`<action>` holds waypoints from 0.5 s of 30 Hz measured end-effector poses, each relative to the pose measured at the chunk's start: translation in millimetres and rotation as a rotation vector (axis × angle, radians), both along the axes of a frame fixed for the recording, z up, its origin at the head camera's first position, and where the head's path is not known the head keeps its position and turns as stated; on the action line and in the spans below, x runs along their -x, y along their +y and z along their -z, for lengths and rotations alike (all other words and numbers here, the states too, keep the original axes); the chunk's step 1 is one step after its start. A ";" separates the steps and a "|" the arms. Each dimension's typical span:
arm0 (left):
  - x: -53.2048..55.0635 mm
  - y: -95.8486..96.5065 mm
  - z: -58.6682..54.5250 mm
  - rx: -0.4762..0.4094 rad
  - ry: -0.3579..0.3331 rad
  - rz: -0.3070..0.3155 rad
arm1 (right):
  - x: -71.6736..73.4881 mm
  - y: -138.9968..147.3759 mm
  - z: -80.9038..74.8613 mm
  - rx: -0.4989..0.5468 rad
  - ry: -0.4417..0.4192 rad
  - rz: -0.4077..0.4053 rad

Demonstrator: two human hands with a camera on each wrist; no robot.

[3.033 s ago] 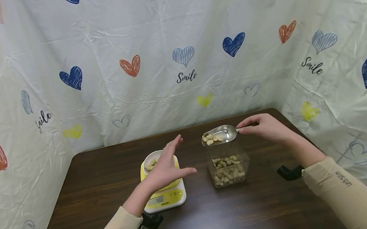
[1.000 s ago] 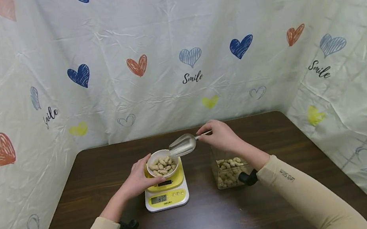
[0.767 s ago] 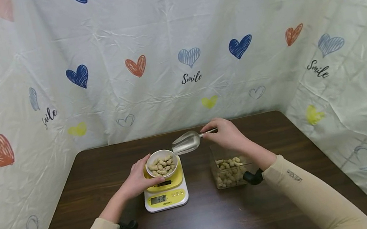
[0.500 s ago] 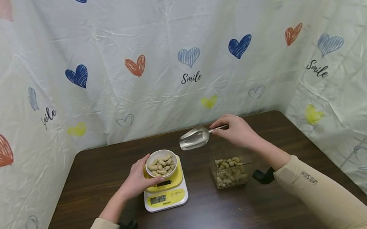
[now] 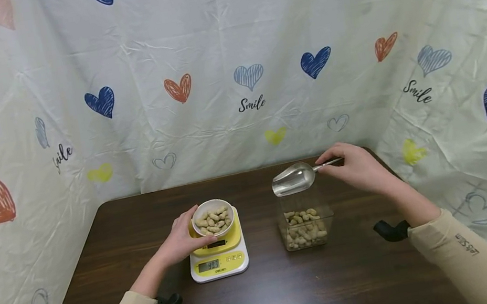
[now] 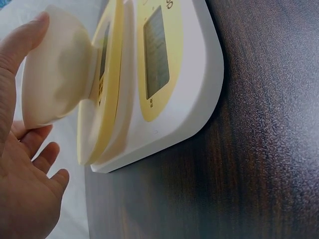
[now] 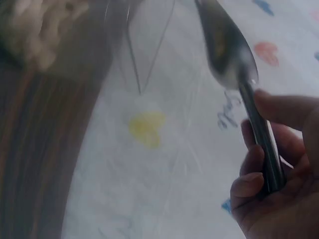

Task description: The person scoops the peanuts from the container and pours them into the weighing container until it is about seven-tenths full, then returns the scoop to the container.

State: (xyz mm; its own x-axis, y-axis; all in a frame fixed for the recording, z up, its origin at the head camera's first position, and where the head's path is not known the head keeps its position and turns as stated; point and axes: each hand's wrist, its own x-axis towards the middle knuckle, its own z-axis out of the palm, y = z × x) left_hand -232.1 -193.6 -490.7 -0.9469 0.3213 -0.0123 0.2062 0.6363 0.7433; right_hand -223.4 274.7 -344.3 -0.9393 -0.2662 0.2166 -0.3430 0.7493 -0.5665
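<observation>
My left hand (image 5: pixel 184 240) grips the side of a small white bowl (image 6: pixel 55 74), thumb toward the near side and fingers around the far side. Peanuts (image 5: pixel 213 222) lie in the bowl, which stands on a yellow and white kitchen scale (image 5: pixel 238 263). In the left wrist view, the bowl's foot meets the scale's platform. My right hand (image 5: pixel 355 167) holds a metal scoop (image 5: pixel 294 179) by its handle (image 7: pixel 264 142), over a clear box (image 5: pixel 328 214) partly filled with peanuts (image 5: pixel 305 232). No peanuts show in the scoop.
A dark wood table (image 5: pixel 285 294) bears everything. Behind it and along both sides hangs a white curtain (image 5: pixel 224 149) printed with hearts. The clear box stands to the right of the scale, with a gap between them.
My left hand took hold of the bowl, and the scoop moved left to the bowl's rim. More peanuts now lie in the bowl. The emptied scoop has returned right, above the box.
</observation>
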 end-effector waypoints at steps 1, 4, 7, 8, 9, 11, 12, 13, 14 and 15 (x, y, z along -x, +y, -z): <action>0.0 -0.4 0.1 0.001 0.001 0.001 | -1.1 4.4 -1.0 -0.020 0.009 -0.006; 0.0 -0.6 -0.7 -0.003 -0.002 0.003 | -3.4 14.7 -3.0 -0.085 0.014 -0.030; 0.0 -0.2 -1.9 -0.004 -0.006 0.003 | -4.9 18.7 -2.6 -0.153 0.006 -0.070; -0.1 0.1 -2.2 -0.006 -0.008 0.002 | -4.8 19.1 -1.0 -0.178 0.006 -0.088; -0.2 0.2 -2.2 -0.006 -0.009 0.002 | -4.7 18.8 0.7 -0.198 0.006 -0.106; -0.5 0.0 -1.4 -0.003 -0.006 0.001 | -3.7 16.7 5.2 -0.234 0.015 -0.134; -0.5 0.1 -1.2 -0.004 -0.006 0.001 | -2.8 15.3 7.9 -0.248 0.023 -0.145; -0.3 0.0 -0.7 -0.005 -0.005 0.000 | -1.8 13.6 10.6 -0.260 0.031 -0.155; -0.3 -0.1 -0.2 -0.006 -0.004 0.001 | -1.0 11.9 12.9 -0.269 0.038 -0.167; -0.3 0.0 0.1 -0.007 -0.004 0.000 | -0.1 9.9 15.0 -0.280 0.045 -0.175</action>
State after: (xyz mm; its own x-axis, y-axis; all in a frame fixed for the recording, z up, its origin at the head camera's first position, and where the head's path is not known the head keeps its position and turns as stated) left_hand -231.8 -193.6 -490.7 -0.9469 0.3212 -0.0136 0.2034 0.6312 0.7484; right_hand -223.3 284.7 -359.3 -0.8651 -0.4778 0.1528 -0.5004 0.8010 -0.3286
